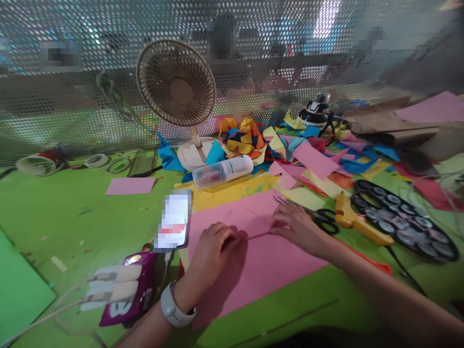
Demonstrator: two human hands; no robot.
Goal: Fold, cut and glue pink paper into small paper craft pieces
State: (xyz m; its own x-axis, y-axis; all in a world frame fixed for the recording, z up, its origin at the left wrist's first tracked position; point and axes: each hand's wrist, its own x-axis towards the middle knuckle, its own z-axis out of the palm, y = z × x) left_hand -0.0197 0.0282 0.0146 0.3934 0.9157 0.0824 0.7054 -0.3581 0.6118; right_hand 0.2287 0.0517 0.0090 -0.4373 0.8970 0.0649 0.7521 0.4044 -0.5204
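Head view: a green bench (87,212) is shown, with two bare hands over a big pink sheet (275,275).
Left hand: the thumb and fingers of the left hand (213,249) are pinched together on one end of a thin pink strip (257,236); a white watch (176,307) is worn on the wrist.
Right hand: the other end is pinched in the fingers of the right hand (295,227).
Pink strip: it is held between the hands, over the middle of the pink sheet.
Metal tips: some thin tips (278,197) can be seen by the right hand — whether they are held cannot be told.
Right side: black scissors (328,221), a yellow glue gun (362,226) and a black tray (444,249) with round cups are seen.
Left side: a lit phone (174,220) is placed beside the sheet, and white plugs (126,274) are stuck in a purple power box (147,280).
Back: a clear bottle (223,171) is laid down near a fan (181,89) — bright paper scraps (246,140) are heaped there too.
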